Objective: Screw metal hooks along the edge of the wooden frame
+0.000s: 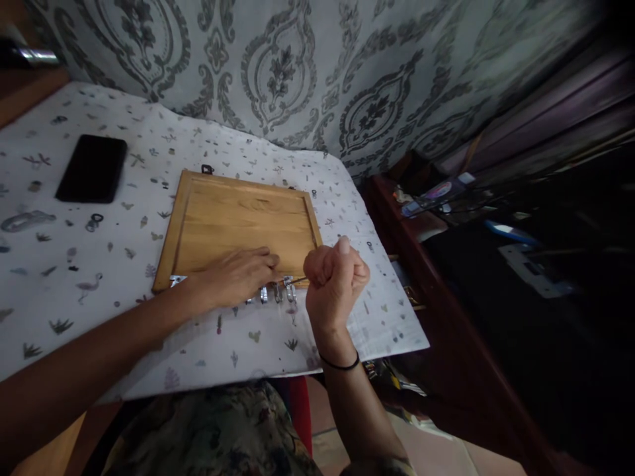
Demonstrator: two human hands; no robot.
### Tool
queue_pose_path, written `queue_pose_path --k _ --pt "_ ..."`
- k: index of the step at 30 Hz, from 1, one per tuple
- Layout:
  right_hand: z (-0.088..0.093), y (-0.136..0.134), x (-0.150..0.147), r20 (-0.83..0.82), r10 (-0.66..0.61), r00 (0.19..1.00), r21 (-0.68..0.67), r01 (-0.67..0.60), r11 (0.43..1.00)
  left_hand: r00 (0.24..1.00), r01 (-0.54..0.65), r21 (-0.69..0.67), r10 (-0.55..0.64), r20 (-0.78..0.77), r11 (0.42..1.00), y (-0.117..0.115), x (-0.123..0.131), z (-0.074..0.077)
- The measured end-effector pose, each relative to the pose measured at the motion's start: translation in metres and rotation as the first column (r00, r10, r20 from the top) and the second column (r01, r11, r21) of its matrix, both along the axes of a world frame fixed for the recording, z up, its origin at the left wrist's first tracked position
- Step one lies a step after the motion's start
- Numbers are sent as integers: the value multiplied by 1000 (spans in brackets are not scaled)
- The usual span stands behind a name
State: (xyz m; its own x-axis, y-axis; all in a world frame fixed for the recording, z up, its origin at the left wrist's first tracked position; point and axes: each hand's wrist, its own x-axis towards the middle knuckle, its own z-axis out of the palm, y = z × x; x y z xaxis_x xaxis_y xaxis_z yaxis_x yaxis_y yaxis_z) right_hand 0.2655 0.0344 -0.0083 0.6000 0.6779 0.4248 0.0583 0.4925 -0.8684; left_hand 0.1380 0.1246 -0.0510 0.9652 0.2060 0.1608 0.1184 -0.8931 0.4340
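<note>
A framed wooden panel (243, 211) lies on the cloth-covered table, with several silver metal rings (278, 292) along its near edge. My left hand (243, 274) rests flat on the panel's near part, fingers stretched toward the right beside the rings. Closed in a fist, my right hand (337, 274) is at the panel's near right corner. From it a thin metal shaft (300, 280), apparently a screwdriver's, points left to the fitting at the rightmost rings; its handle is hidden in the fist. Another silver metal piece (177, 281) shows at the near left corner.
A black phone (93, 168) lies on the patterned white cloth (119, 258) to the left. A small dark metal piece (207, 169) is at the panel's far edge. Right of the table stands dark red furniture (446, 317) with assorted items. A patterned curtain (278, 73) hangs behind.
</note>
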Motion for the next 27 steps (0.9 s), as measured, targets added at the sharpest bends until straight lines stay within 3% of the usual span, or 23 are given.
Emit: queue_pose_path --k 9,21,27 --pt "12 -2 2 -62 -84 995 61 88 994 1000 16 5 -16 -3 1000 3 -1 -4" --pt "-4 10 1 -90 17 996 92 -9 996 1000 8 1 -8 -15 1000 3 0 -3" --pt "-5 10 0 -51 -26 998 50 29 998 1000 8 -8 -8 -19 1000 4 0 -3"
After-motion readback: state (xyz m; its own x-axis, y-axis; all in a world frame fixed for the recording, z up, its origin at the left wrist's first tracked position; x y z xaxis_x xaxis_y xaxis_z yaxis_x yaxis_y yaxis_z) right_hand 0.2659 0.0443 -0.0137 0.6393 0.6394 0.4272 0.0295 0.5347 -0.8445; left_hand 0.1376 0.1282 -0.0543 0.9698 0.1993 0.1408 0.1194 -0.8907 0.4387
